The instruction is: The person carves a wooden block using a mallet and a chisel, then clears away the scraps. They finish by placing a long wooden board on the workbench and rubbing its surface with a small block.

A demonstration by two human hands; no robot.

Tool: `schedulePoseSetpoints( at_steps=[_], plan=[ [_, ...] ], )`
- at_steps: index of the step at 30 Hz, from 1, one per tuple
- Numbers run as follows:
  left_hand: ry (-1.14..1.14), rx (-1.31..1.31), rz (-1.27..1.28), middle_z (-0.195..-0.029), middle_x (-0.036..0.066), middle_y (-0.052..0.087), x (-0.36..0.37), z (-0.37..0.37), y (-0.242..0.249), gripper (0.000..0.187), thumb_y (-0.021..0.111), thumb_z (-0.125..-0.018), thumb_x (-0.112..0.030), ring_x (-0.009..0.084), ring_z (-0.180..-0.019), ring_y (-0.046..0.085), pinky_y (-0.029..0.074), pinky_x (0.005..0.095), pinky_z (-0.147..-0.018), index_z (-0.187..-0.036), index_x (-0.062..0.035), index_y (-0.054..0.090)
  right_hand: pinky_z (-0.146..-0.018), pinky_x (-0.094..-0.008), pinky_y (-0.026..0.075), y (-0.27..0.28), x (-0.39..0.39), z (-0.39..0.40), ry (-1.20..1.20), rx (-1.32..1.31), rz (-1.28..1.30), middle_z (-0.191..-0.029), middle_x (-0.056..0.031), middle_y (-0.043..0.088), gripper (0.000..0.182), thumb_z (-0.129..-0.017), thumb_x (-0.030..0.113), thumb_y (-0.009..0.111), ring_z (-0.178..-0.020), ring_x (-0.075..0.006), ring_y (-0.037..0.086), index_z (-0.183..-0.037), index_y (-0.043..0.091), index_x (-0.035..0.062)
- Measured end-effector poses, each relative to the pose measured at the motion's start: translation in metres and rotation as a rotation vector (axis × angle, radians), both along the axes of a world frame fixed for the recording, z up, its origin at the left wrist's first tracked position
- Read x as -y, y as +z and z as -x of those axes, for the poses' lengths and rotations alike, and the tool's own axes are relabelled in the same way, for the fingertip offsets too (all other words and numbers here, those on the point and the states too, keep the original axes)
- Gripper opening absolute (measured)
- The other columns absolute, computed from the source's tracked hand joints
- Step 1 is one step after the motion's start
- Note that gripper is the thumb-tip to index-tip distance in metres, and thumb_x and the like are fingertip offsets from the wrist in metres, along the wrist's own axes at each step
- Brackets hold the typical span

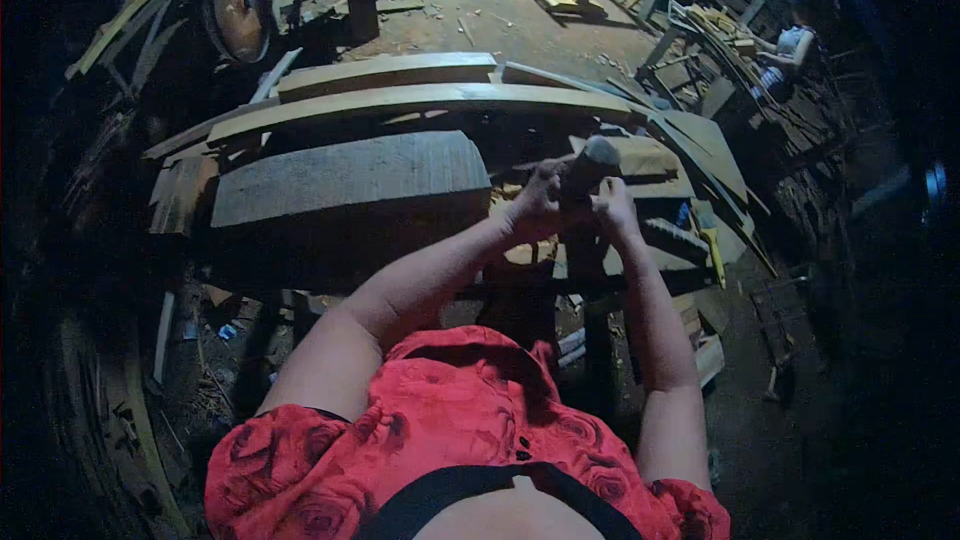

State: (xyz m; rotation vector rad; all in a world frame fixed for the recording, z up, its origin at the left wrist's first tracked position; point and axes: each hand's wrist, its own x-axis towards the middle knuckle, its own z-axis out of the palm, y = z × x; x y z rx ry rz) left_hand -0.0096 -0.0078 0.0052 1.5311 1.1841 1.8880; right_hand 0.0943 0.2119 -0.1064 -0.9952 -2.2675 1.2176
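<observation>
Both hands are raised over the workbench around a dark, thick, roughly cylindrical piece with a pale rounded end (601, 151); its kind is too dim to tell. My left hand (538, 198) is closed on its left side, fingers curled round it. On the opposite side, my right hand (613, 206) is closed with the thumb and fingers pressed against the piece. Its lower part is lost in shadow between the hands. Left of my left hand lies a large wooden block (350, 175). A smaller wood piece (645, 158) rests just beyond my right hand.
Long planks (400, 105) run along the bench's far side. A yellow-handled tool (712, 250) lies at the right. A round rusty pan-like object (238, 12) stands at the far left. Another person (793, 50) sits by stacked wood at the upper right. Scraps litter the floor.
</observation>
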Motion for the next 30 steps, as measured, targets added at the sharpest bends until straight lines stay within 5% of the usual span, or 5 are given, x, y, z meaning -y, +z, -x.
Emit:
schedulePoseSetpoints(
  at_steps=[5, 10, 20, 23, 30],
  plan=[
    [0.098, -0.117, -0.096, -0.086, 0.002, 0.062, -0.005, 0.004, -0.009, 0.034, 0.071, -0.073, -0.019, 0.0087, -0.082, 0.055, 0.047, 0.0285, -0.073, -0.1, -0.0044, 0.058, -0.079, -0.0417, 0.048, 0.106, 0.059, -0.015, 0.154, 0.077, -0.414, -0.105, -0.0185, 0.061, 0.061, -0.079, 0.035, 0.064, -0.097, -0.0337, 0.06, -0.127, 0.045, 0.0031],
    [-0.047, 0.088, 0.015, -0.083, 0.003, 0.061, -0.003, -0.003, 0.006, 0.031, 0.071, -0.071, -0.018, 0.0122, -0.077, 0.056, 0.046, 0.0297, -0.072, -0.096, -0.005, 0.057, -0.077, -0.0314, 0.05, 0.216, 0.118, -0.031, 0.139, -0.615, 0.308, -0.102, -0.0143, 0.062, 0.046, -0.086, 0.026, 0.059, -0.094, -0.0214, 0.061, -0.125, 0.049, 0.0043],
    [-0.07, 0.1, 0.047, -0.091, 0.01, 0.058, 0.006, -0.013, -0.003, 0.044, 0.071, -0.07, -0.025, 0.0225, -0.089, 0.058, 0.046, 0.0369, -0.079, -0.106, -0.0055, 0.055, -0.055, -0.0208, 0.041, 0.224, 0.171, 0.012, 0.383, -0.515, -0.389, -0.069, 0.004, 0.058, 0.026, -0.077, 0.008, 0.071, -0.061, -0.0028, 0.05, -0.103, 0.065, 0.0079],
    [0.285, -0.329, -0.09, -0.098, 0.014, 0.056, 0.02, -0.006, -0.002, 0.055, 0.069, -0.07, -0.039, 0.0301, -0.101, 0.054, 0.04, 0.0463, -0.089, -0.111, -0.0054, 0.053, -0.055, -0.0205, 0.041, 0.22, 0.177, 0.012, 0.301, -0.583, -0.527, -0.068, 0.0035, 0.057, 0.026, -0.076, 0.006, 0.072, -0.061, -0.0031, 0.05, -0.101, 0.065, 0.0083],
    [0.409, -1.161, 0.646, -0.131, 0.025, 0.037, 0.053, -0.001, -0.053, 0.091, 0.065, -0.067, -0.059, 0.041, -0.131, 0.026, -0.003, 0.0584, -0.108, -0.134, -0.0058, 0.033, -0.053, -0.0192, 0.038, 0.219, 0.165, 0.02, 0.184, -0.609, -0.485, -0.064, 0.0041, 0.056, 0.024, -0.076, 0.008, 0.073, -0.058, -0.0016, 0.047, -0.099, 0.066, 0.0087]
  ],
)
